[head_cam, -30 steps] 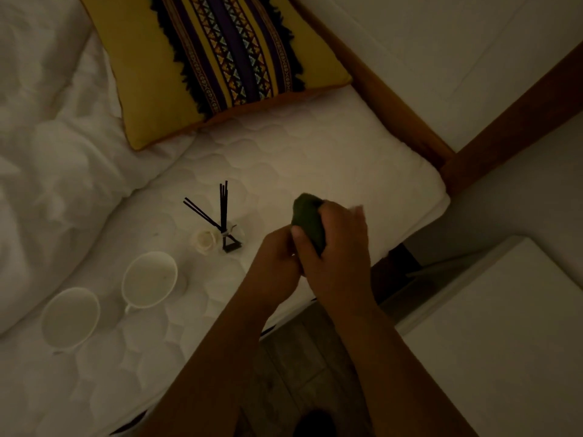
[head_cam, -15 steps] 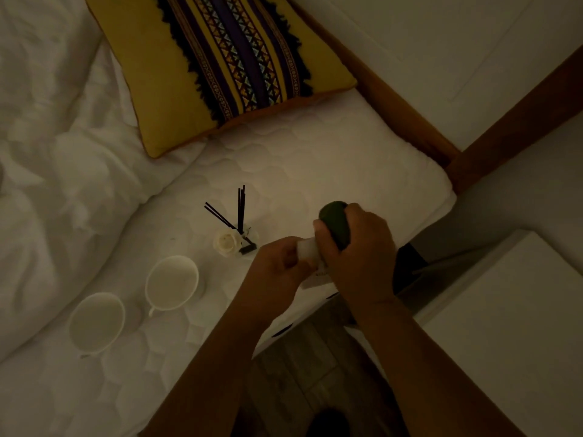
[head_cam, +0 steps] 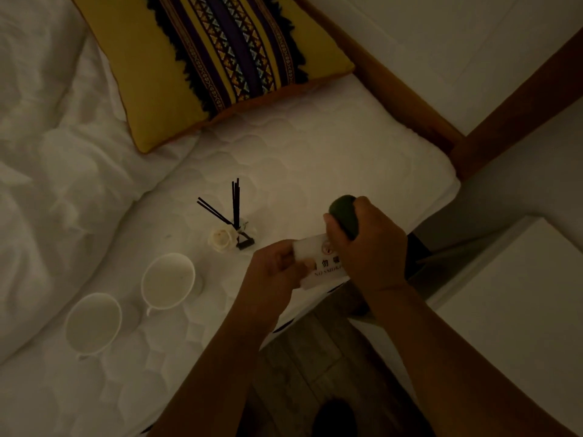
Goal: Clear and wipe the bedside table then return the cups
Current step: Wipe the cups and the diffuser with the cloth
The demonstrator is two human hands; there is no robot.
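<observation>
Two white cups stand on the white mattress (head_cam: 315, 171) at the left: one cup (head_cam: 167, 281) nearer the middle, the other cup (head_cam: 93, 323) lower left. My left hand (head_cam: 277, 266) holds a white "no smoking" sign (head_cam: 321, 263) above the mattress edge. My right hand (head_cam: 369, 244) grips a dark green cloth (head_cam: 344, 216) pressed against the sign's right end. The white bedside table (head_cam: 520, 310) is at the right, partly out of frame.
A reed diffuser (head_cam: 236, 216) with black sticks and a white flower (head_cam: 222, 238) sits on the mattress behind the cups. A yellow patterned pillow (head_cam: 214, 58) lies at the head, a rumpled white duvet (head_cam: 47, 168) at the left. Wooden floor (head_cam: 303, 357) shows between bed and table.
Both hands have shifted slightly right and down. The white sign, hidden a second ago, now shows between them, and the green cloth has moved toward its right end.
</observation>
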